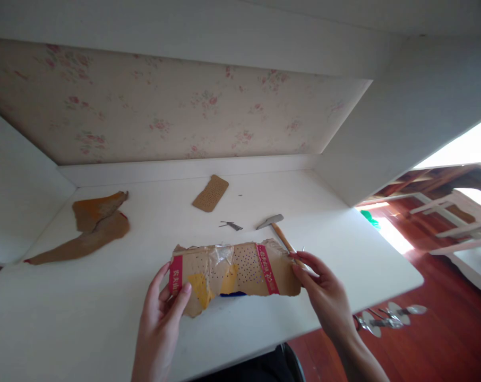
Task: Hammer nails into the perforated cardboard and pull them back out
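A torn, pierced piece of cardboard (pixel 248 268) with red printed tape strips and yellow patches is held between my hands above the white desk. My left hand (pixel 163 300) grips its left end, thumb on top and fingers behind. At the right end, my right hand (pixel 322 278) pinches the edge; a thin bit beside its fingers is too small to make out. A hammer (pixel 279 232) with a wooden handle lies just behind, its handle partly hidden by the right hand. Several nails (pixel 231 225) lie past the cardboard. Something dark blue (pixel 233 294) shows under its lower edge.
A small perforated brown card (pixel 211 193) lies toward the back of the desk (pixel 97 302). Torn cardboard (pixel 101 228) rests at the left. White side panels and a floral-papered back wall enclose the desk. Beyond its right edge are glass-like fixtures (pixel 392 318) above a red-brown floor.
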Tool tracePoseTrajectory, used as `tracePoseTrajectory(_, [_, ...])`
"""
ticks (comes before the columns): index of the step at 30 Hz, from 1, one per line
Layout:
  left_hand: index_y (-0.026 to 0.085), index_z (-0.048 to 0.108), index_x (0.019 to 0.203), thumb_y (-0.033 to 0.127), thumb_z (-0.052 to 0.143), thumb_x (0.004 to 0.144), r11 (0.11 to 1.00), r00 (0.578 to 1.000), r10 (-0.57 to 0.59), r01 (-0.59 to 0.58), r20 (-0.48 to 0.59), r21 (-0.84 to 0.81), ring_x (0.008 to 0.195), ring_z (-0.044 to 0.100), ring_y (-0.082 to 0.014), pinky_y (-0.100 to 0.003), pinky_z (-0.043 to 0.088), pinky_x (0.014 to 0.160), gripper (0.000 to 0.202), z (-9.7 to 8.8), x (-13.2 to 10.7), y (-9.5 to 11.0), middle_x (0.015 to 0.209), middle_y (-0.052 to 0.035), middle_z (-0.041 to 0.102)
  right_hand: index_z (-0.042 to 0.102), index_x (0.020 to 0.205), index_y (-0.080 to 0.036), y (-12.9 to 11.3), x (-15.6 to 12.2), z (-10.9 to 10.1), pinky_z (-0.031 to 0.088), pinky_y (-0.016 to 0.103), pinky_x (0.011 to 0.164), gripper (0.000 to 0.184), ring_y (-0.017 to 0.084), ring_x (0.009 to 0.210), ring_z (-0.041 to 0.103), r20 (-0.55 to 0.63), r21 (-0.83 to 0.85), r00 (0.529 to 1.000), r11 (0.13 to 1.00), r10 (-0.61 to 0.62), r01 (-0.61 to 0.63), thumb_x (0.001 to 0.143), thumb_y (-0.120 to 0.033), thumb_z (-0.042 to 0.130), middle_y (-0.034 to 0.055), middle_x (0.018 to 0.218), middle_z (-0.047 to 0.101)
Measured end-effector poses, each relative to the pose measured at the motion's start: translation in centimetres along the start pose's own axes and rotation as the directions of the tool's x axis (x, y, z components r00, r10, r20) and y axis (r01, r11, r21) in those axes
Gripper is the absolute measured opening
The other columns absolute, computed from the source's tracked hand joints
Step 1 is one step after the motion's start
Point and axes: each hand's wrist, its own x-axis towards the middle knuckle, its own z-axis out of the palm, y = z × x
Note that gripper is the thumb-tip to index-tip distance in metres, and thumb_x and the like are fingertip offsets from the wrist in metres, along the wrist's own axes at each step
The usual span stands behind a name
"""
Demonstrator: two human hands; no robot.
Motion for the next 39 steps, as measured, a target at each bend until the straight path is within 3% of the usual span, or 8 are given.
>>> tracePoseTrajectory(7, [0.028, 0.046, 0.14, 0.047, 0.078, 0.075, 0.996, 0.996, -0.084, 0.083, 0.033, 0.039, 0.112, 0.064, -0.0275, -0.034, 0.055, 0.085, 0.075, 0.8, 0.5, -1.2, 0.118, -0.0075, 0.07, 0.071, 0.109, -0.026, 0.5, 0.2, -1.0, 0.059, 0.032, 0.062, 0.037, 0.027, 0.087, 0.073, -0.029, -0.191, 0.999, 0.981, -0.03, 0.024, 0.082, -0.051, 0.068, 0.0088, 0.108, 0.075])
tracePoseTrajectory(11, [0.026, 0.047, 0.136, 0.049, 0.073, 0.078, 0.944, 0.973, 0.223, -0.201, -0.053, 0.263, 0.104, 0.062, -0.0255, -0.035, 0.054, 0.081, 0.067, 0.2, 0.5, -1.5, 0.123, -0.009, 0.061, 0.074, 0.104, -0.028, -1.9, -1.3, -0.6, 0.054, 0.028, 0.051, 0.028, 0.026, 0.09, 0.067, -0.198, -0.452, 0.902, 0.852, -0.384, 0.263, 0.087, -0.048, 0.064, 0.0092, 0.102, 0.073])
tracePoseTrajectory(15, [0.022, 0.06, 0.118, 0.033, 0.069, 0.085, 0.453, 0.661, 0.731, -0.657, 0.171, 0.603, 0.102, 0.059, -0.0263, -0.043, 0.048, 0.094, 0.036, 0.7, -0.2, -1.0, 0.116, -0.0101, 0.06, 0.073, 0.099, -0.029, -3.6, -1.5, 0.9, 0.058, 0.029, 0.07, 0.021, 0.022, 0.08, 0.07, -0.06, -0.274, 0.948, 0.918, -0.312, 0.285, 0.092, -0.044, 0.06, 0.0032, 0.092, 0.077])
tracePoseTrajectory(18, [0.023, 0.061, 0.119, 0.027, 0.067, 0.086, 0.18, 0.479, 0.769, -0.798, 0.423, 0.575, 0.114, 0.057, -0.0284, -0.047, 0.043, 0.103, 0.034, 1.6, -0.1, -0.2, 0.122, -0.0112, 0.06, 0.073, 0.1, -0.026, -3.8, -0.6, 2.2, 0.058, 0.031, 0.071, 0.028, 0.022, 0.079, 0.071, 0.019, -0.211, 0.968, 0.945, -0.252, 0.25, 0.095, -0.047, 0.055, 0.0037, 0.091, 0.078])
tracePoseTrajectory(22, [0.02, 0.056, 0.125, 0.047, 0.067, 0.084, 0.48, 0.73, 0.649, -0.612, 0.216, 0.628, 0.121, 0.053, -0.0342, -0.052, 0.045, 0.101, 0.05, 1.2, 1.4, 0.8, 0.13, -0.0148, 0.054, 0.074, 0.097, -0.027, -3.6, 0.6, 2.3, 0.054, 0.035, 0.081, 0.027, 0.025, 0.088, 0.071, -0.032, -0.26, 0.963, 0.933, -0.267, 0.25, 0.092, -0.048, 0.057, 0.0036, 0.092, 0.079])
tracePoseTrajectory(26, [0.027, 0.051, 0.128, 0.054, 0.073, 0.076, 0.915, 0.982, 0.189, -0.184, 0.022, 0.36, 0.113, 0.06, -0.0292, -0.044, 0.051, 0.093, 0.063, 0.1, 2.1, 1.1, 0.129, -0.0092, 0.059, 0.073, 0.098, -0.028, -3.0, 1.3, 1.3, 0.053, 0.036, 0.083, 0.026, 0.026, 0.091, 0.071, -0.071, -0.242, 0.973, 0.95, -0.219, 0.196, 0.093, -0.049, 0.057, 0.0034, 0.095, 0.08])
tracePoseTrajectory(30, [0.028, 0.051, 0.129, 0.046, 0.082, 0.069, 0.991, 0.996, -0.035, 0.024, 0.076, 0.135, 0.115, 0.061, -0.0251, -0.037, 0.048, 0.097, 0.07, 0.5, 1.3, 0.8, 0.118, -0.0056, 0.067, 0.076, 0.098, -0.028, -2.4, 1.9, 1.6, 0.054, 0.035, 0.088, 0.027, 0.026, 0.097, 0.072, 0.087, -0.126, 0.979, 0.973, -0.185, 0.195, 0.09, -0.05, 0.061, 0.0028, 0.1, 0.08])
tracePoseTrajectory(39, [0.027, 0.058, 0.124, 0.037, 0.088, 0.061, 0.999, 0.999, -0.045, 0.045, -0.002, 0.001, 0.112, 0.063, -0.0253, -0.031, 0.053, 0.089, 0.071, 0.3, 0.7, 0.6, 0.11, -0.0044, 0.071, 0.075, 0.099, -0.028, -2.0, 2.0, 2.4, 0.055, 0.033, 0.085, 0.025, 0.023, 0.091, 0.072, 0.112, 0.021, 0.987, 0.993, -0.116, 0.114, 0.091, -0.048, 0.064, 0.0029, 0.099, 0.081])
